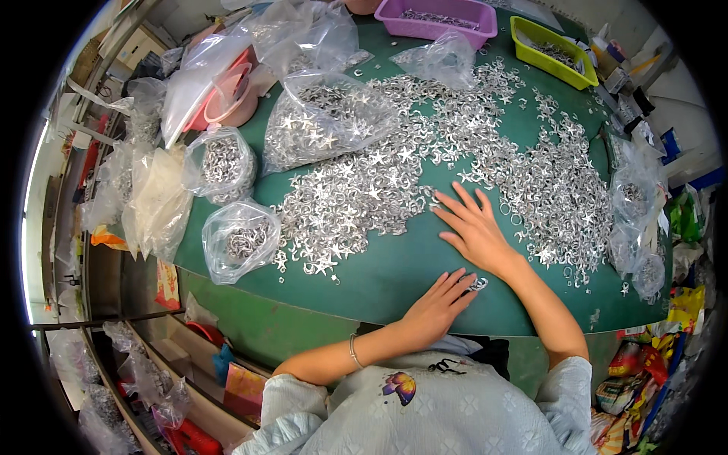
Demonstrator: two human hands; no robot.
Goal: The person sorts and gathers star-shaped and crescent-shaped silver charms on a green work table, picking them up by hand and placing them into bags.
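Over the green table (334,292) lies a wide pile of small silver metal pieces (364,201), some star-shaped, others curved or ring-like. My right hand (479,236) rests at the pile's near edge, fingers spread, the fingertips beside the loose pieces. Closer to my body, my left hand (434,309) lies low over the table with its fingers stretched out. A few curved silver pieces (478,284) sit right at the left fingertips. Whether anything is under either palm is hidden.
Clear plastic bags of silver pieces (326,125) and smaller open bags (241,241) stand left of the pile. A purple basket (436,29) and a yellow-green basket (553,54) stand at the back. More bags (635,220) line the right edge. Open drawers (178,356) are at lower left.
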